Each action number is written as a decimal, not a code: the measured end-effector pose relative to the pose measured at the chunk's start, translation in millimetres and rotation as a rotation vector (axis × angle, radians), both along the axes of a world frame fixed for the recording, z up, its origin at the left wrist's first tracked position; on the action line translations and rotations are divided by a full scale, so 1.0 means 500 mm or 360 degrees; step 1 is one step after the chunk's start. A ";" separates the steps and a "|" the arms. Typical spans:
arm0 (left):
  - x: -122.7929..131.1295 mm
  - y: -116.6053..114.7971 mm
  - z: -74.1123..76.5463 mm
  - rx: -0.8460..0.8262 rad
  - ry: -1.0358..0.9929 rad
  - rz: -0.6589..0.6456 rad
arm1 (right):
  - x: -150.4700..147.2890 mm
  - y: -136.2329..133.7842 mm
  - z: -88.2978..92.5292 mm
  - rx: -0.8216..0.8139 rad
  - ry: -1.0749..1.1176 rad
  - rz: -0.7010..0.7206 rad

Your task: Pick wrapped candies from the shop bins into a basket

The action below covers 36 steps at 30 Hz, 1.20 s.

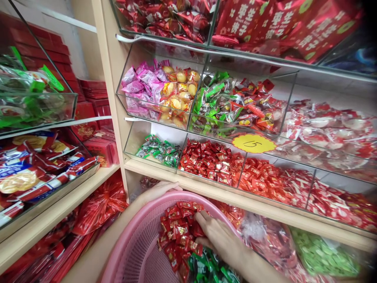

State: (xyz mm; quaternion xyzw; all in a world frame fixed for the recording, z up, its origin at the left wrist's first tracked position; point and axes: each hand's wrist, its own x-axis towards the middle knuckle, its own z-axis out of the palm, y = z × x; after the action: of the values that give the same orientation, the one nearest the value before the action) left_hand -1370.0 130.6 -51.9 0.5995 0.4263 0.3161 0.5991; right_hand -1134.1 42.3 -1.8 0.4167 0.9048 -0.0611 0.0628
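Observation:
A pink plastic basket (126, 245) with mesh sides is in front of me, up against the shelf. My left arm goes round its left side, and my left hand (157, 191) holds its far rim, fingers along the shelf edge and partly hidden. Inside lie red-wrapped candies (178, 232) and, nearer me, green-wrapped candies (210, 269). My right hand (213, 232) is in the basket, its fingers curled into the red candies and their tips partly hidden. Just above the rim, a clear bin holds similar red candies (206, 159).
Clear bins line the wooden shelves (206, 186), with purple-wrapped sweets (144, 84) and green-wrapped candies (161, 149) among them. A yellow price tag (255, 143) reads 15. Below the shelf lie bagged green sweets (324, 253); left, a red plastic bag (100, 208).

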 end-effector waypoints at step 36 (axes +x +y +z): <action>0.011 -0.022 0.031 -0.0093 -0.0127 -0.0052 | -0.089 0.007 0.005 0.0421 0.0006 0.0173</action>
State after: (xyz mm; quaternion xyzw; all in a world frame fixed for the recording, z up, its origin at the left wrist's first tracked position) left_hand -1364.6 119.6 -36.1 0.5757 0.4013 0.3173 0.6379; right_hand -1178.6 45.5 0.7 0.3717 0.9263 0.0615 0.0088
